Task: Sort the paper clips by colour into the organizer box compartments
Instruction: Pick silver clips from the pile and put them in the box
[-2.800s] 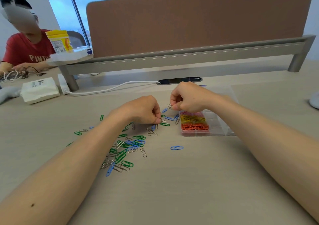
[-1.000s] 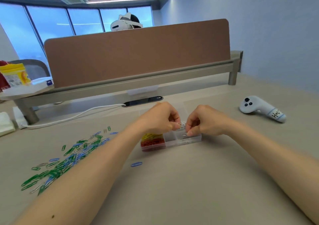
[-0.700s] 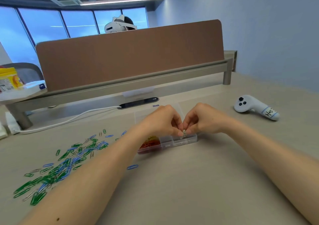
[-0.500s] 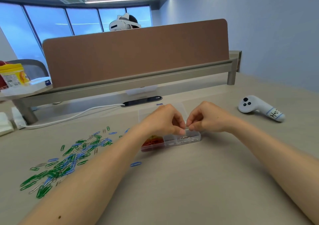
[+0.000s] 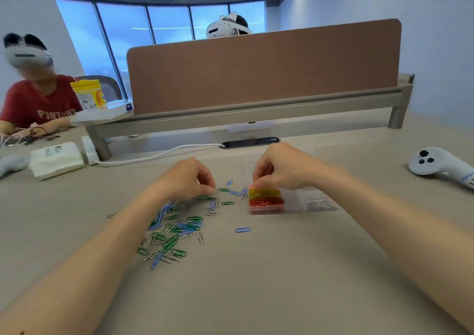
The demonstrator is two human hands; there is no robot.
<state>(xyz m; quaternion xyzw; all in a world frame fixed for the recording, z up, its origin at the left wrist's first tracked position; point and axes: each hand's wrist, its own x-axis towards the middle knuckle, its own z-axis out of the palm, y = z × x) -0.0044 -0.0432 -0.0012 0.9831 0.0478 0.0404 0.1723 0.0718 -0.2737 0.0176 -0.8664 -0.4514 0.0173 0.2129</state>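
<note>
Beside organizer box (image 5: pixel 295 202) left edge | paper clips (image 5: pixel 174 229) | right hand (image 5: pixel 279 170) above corner

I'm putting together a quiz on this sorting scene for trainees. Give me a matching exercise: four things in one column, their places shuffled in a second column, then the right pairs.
Things
1. red paper clips
2. lone blue paper clip
3. white controller
4. yellow-lidded jar

Places
a. on the white ledge, far left
b. on the desk, far right
c. in the organizer box, at its left end
d. alone on the desk, just in front of the box

Pairs: 1-c, 2-d, 3-b, 4-a
</note>
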